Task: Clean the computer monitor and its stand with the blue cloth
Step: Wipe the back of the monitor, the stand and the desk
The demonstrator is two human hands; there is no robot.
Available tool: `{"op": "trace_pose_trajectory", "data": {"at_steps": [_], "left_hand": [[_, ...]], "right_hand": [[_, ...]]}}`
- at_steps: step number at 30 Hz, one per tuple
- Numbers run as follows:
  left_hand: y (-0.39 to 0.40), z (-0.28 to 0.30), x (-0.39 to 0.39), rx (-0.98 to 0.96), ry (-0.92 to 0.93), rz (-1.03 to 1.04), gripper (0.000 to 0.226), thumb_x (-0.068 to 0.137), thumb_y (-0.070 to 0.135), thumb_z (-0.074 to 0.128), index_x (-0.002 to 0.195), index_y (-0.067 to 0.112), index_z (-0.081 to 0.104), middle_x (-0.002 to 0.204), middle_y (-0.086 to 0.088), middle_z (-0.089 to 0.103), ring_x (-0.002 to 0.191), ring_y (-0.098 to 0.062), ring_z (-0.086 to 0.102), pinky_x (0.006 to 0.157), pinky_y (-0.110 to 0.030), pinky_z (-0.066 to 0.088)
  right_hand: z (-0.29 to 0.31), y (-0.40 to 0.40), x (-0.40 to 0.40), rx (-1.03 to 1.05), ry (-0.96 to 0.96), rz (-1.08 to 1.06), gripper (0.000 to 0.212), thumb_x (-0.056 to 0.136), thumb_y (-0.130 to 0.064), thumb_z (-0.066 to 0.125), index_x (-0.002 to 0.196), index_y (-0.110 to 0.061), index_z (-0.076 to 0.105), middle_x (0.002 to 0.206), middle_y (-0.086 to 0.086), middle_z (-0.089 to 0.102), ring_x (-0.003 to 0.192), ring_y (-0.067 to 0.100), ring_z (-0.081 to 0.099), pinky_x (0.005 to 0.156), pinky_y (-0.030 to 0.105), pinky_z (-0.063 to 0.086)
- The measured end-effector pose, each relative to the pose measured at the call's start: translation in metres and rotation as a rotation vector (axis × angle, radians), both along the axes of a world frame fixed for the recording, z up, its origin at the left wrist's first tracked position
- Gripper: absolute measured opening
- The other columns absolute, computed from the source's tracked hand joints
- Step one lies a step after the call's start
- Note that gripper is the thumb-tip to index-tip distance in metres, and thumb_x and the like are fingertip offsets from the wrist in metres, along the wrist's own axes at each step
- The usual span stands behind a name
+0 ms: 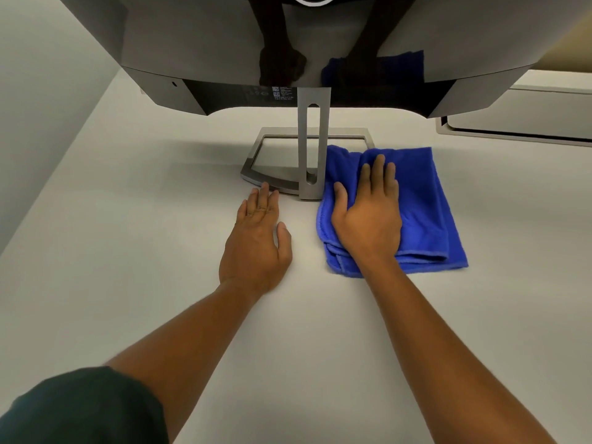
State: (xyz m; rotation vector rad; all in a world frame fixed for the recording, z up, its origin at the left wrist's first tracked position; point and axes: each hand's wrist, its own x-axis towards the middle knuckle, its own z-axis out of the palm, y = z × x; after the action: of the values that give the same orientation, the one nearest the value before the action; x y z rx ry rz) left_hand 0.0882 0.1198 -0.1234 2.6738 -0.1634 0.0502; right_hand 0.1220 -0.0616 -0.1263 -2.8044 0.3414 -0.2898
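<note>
A dark, glossy computer monitor (198, 36) fills the top of the view and reflects my hands and the cloth. Its silver stand (312, 149) has an upright post and an open rectangular base (256, 169) on the white desk. A folded blue cloth (423, 200) lies flat on the desk, right of the post, over the base's right side. My right hand (368, 216) rests palm-down on the cloth with fingers spread, not gripping it. My left hand (256, 238) lies flat on the bare desk, its fingertips touching the front edge of the base.
The white desk (128, 235) stretches all around. A recessed cable tray or flap (519, 123) sits in the desk at the back right. A pale wall stands at the left.
</note>
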Motion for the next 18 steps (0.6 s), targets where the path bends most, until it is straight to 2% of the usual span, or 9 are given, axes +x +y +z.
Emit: {"op": "trace_pose_trajectory", "data": {"at_steps": [5,10,12,15,17,18], "left_hand": [[0.001,0.0,0.0,-0.003,0.015,-0.004,0.063,0.095,0.037,0.027,0.155,0.022,0.015,0.162,0.006,0.007,0.148,-0.009,0.001,0.121,-0.028,0.01],[0.0,0.001,-0.002,-0.005,0.007,-0.01,0.062,0.095,0.035,0.028,0.154,0.02,0.016,0.162,0.005,0.008,0.148,-0.01,0.002,0.12,-0.028,0.01],[0.001,0.002,-0.001,-0.004,0.0,-0.015,0.061,0.096,0.033,0.031,0.154,0.018,0.016,0.162,0.003,0.008,0.148,-0.011,0.002,0.12,-0.028,0.009],[0.001,0.002,-0.002,-0.009,-0.014,-0.017,0.062,0.096,0.03,0.032,0.154,0.016,0.018,0.162,-0.001,0.01,0.149,-0.014,0.004,0.121,-0.031,0.01],[0.0,0.002,-0.001,-0.011,-0.02,-0.021,0.061,0.096,0.03,0.032,0.154,0.014,0.019,0.162,-0.002,0.011,0.149,-0.015,0.004,0.121,-0.032,0.009],[0.0,0.001,0.0,-0.01,-0.022,-0.025,0.061,0.097,0.029,0.033,0.154,0.014,0.018,0.162,-0.003,0.01,0.149,-0.016,0.003,0.121,-0.031,0.007]], "right_hand": [[-0.001,-0.003,-0.009,0.014,0.007,0.232,0.057,0.101,-0.038,0.028,0.151,-0.009,0.023,0.159,0.007,0.02,0.148,0.023,0.013,0.121,0.04,0.014],[0.004,-0.001,-0.003,0.079,0.009,-0.002,0.053,0.103,-0.031,0.029,0.151,-0.008,0.022,0.16,0.009,0.014,0.148,0.026,0.008,0.121,0.039,0.009],[0.007,0.012,-0.007,0.093,0.03,0.003,0.054,0.103,-0.032,0.028,0.151,-0.008,0.02,0.16,0.009,0.013,0.148,0.027,0.008,0.121,0.039,0.012],[0.009,0.026,-0.025,0.263,-0.04,0.046,0.052,0.103,-0.032,0.035,0.151,-0.013,0.025,0.158,0.004,0.024,0.143,0.024,0.028,0.11,0.036,0.035],[0.007,0.028,-0.033,0.343,-0.149,-0.004,0.047,0.102,-0.031,0.041,0.145,-0.014,0.039,0.149,0.003,0.042,0.13,0.022,0.048,0.098,0.032,0.045],[0.007,0.031,-0.036,0.387,-0.213,-0.044,0.041,0.101,-0.03,0.044,0.138,-0.012,0.049,0.138,0.004,0.055,0.117,0.021,0.058,0.091,0.031,0.049]]}}
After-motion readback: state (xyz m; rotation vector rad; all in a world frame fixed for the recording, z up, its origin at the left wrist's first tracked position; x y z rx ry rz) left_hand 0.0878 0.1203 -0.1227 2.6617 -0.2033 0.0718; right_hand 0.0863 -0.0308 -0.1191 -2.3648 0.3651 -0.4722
